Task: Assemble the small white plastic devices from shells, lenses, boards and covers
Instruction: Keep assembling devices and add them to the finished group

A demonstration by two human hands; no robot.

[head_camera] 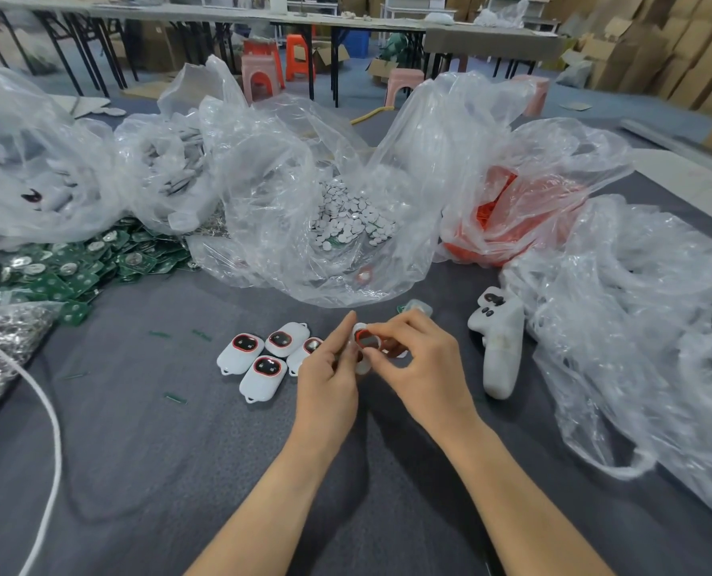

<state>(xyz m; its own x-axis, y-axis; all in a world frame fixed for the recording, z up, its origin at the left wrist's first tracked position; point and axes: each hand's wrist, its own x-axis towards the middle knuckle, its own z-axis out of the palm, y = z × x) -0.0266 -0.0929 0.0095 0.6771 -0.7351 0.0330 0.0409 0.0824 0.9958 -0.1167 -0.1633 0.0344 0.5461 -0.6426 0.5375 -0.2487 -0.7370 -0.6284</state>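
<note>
Gripping shell (365, 342), L fingers (343, 332) beside, R fingers (387, 328) atop

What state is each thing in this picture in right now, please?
Shell: held up, red ring fitted.
Left grip: holding the shell.
Right grip: pinching the shell.
Four devices: lying face up, together.
Disc bag: open.
Boards: heaped loose.
Controller: lying flat.

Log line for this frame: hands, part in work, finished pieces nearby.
left hand: holds white shell | right hand: pinches same shell at red ring | nearby: four devices on grey mat, left of hands
</note>
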